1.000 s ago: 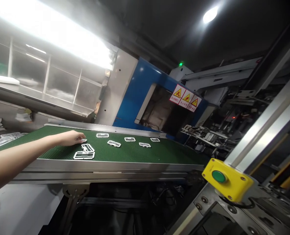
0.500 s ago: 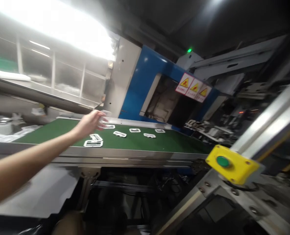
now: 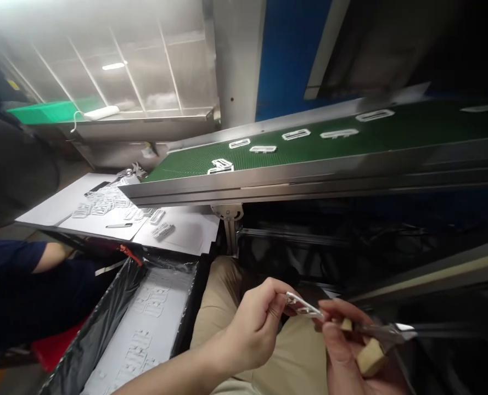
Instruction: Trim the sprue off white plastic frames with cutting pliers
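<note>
My left hand point(image 3: 257, 323) is low in the view over my lap, fingers pinched on a small white plastic frame part point(image 3: 303, 306). My right hand point(image 3: 351, 351) is beside it at the bottom right, closed around a cutting tool with tan handles point(image 3: 371, 343) whose metal jaws point right. Its fingertips also touch the part. Several more white frame parts point(image 3: 295, 135) lie in a row on the green conveyor belt point(image 3: 392, 134) above.
A white work surface point(image 3: 104, 211) left of the belt carries several loose white parts. Below it stands a bin lined with a black bag point(image 3: 145, 318) holding more parts. Another person's arm in a dark blue sleeve point(image 3: 25, 260) is at the left.
My left hand left the belt with a white part and came down to my lap. My view dropped downward; my right hand with the tool came into sight.
</note>
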Demonstrator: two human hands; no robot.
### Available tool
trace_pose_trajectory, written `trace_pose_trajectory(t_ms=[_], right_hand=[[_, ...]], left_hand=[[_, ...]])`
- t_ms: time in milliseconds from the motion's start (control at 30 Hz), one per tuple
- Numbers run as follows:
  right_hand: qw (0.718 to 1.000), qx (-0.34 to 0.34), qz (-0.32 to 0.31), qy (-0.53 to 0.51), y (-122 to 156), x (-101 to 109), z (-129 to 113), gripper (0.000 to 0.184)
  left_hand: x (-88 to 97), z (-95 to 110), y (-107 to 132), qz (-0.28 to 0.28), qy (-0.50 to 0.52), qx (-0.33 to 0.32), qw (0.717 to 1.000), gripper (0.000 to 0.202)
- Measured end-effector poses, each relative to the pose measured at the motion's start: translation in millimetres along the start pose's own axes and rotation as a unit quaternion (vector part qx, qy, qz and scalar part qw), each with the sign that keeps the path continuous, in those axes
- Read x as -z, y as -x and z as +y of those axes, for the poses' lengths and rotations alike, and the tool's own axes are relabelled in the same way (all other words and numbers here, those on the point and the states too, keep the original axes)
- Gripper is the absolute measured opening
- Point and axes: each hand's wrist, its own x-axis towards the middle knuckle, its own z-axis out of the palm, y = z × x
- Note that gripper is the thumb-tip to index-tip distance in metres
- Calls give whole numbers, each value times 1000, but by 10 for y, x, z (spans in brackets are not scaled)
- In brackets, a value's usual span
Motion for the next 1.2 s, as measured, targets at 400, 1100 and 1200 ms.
trace_pose_trajectory(t_ms=[400,1100,1200], right_hand=[[990,118,-70,-18,-140,-512,59,25],[974,194,-104,-60,-312,-339,128,11],[973,194,-114,-46,-314,-350,189,12]], left_hand=[[258,-176,228,75,-56,48,995,54],[393,-252,122,-79,-226,-38,970,64],[386,-236,110,-83,-232,-26,969,64]])
